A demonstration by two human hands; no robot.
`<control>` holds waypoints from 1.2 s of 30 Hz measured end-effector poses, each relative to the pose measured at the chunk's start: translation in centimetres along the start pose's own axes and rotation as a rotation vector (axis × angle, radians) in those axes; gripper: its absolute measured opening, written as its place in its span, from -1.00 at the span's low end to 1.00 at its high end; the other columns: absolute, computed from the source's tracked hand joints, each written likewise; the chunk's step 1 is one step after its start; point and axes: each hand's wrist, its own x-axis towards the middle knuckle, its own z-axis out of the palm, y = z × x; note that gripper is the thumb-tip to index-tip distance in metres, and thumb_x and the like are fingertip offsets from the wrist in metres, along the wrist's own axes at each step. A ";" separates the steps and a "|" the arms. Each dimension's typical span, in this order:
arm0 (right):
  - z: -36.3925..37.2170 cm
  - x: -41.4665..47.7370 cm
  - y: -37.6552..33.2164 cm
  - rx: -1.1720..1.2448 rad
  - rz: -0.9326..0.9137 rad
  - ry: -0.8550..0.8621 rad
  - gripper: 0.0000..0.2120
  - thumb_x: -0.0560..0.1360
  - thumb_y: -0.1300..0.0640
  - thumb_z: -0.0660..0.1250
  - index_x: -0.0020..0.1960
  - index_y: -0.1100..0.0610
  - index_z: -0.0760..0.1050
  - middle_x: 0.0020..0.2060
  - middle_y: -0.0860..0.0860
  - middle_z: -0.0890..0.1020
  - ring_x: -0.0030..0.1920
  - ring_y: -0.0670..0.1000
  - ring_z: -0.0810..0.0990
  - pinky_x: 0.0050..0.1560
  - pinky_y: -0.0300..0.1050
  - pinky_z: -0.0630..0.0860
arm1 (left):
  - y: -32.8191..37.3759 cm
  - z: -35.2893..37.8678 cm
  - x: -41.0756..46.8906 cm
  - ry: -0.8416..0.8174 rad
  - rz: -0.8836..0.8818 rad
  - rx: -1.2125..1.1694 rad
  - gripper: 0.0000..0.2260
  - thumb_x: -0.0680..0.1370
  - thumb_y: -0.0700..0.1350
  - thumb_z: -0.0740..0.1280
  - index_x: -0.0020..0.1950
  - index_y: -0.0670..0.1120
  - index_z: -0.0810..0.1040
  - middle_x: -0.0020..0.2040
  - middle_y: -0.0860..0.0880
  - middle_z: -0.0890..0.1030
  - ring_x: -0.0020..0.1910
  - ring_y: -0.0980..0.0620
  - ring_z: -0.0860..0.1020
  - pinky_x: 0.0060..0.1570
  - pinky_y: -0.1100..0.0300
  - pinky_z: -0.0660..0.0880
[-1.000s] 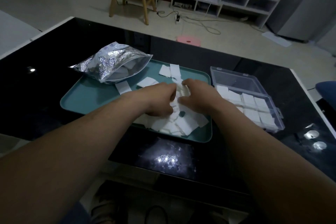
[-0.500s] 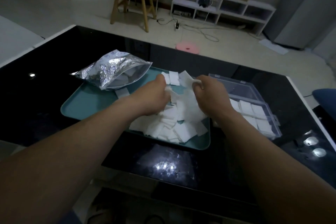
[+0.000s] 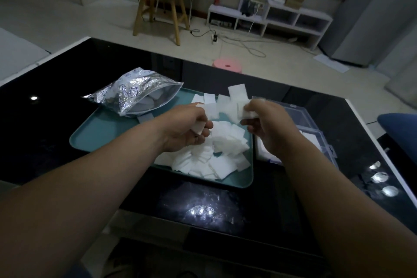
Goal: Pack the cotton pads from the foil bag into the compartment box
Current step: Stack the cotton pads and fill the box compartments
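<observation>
**Desk:** What have the fingers got?

**Me:** The fingers [image 3: 204, 126] of my left hand [image 3: 188, 130] curl round a few cotton pads [image 3: 211, 109]. My right hand [image 3: 269, 127] pinches another small bunch. Both hands hover close together above the tray [image 3: 94, 140].

**Desk:** And the other pads?

**Me:** A loose heap [image 3: 216, 158] lies in the tray's near right part. The foil bag [image 3: 135, 93] rests on its far left corner, mouth open. The compartment box [image 3: 316, 135] stands just right of the tray on the black table [image 3: 45, 124], lid open, with pads in some cells.
</observation>
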 end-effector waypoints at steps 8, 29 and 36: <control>0.7 -0.4 0.4 -0.192 -0.038 -0.187 -0.90 0.56 0.24 0.32 -0.02 0.20 0.62 -0.13 0.07 0.68 -0.15 -0.01 0.65 -0.11 -0.09 0.53 | -0.2 0.5 -0.5 -0.287 -0.074 0.040 -0.78 0.60 -0.25 0.11 0.20 -0.14 0.44 -0.23 -0.10 0.47 -0.39 0.05 0.33 -0.50 0.30 0.10; 0.1 -0.6 0.1 -0.625 -0.216 -0.345 -0.92 0.53 0.19 0.41 -0.04 0.16 0.68 -0.15 0.12 0.69 -0.24 -0.09 0.56 -0.17 -0.15 0.50 | -1.5 1.0 -0.6 -0.538 -0.228 -0.254 -0.49 0.67 0.30 0.09 0.30 -0.07 0.54 -0.01 -0.23 0.57 -0.30 0.00 0.46 -0.57 0.35 0.39; -0.3 -0.6 -0.1 -0.542 -0.212 -0.268 -0.92 0.56 0.21 0.38 -0.02 0.17 0.65 -0.14 0.21 0.68 -0.22 0.00 0.57 -0.17 -0.08 0.48 | -1.5 1.0 -0.2 -0.331 -0.181 -0.179 -0.64 0.72 -0.03 0.04 0.36 -0.17 0.48 -0.04 -0.23 0.64 -0.37 0.06 0.39 -0.62 0.38 0.29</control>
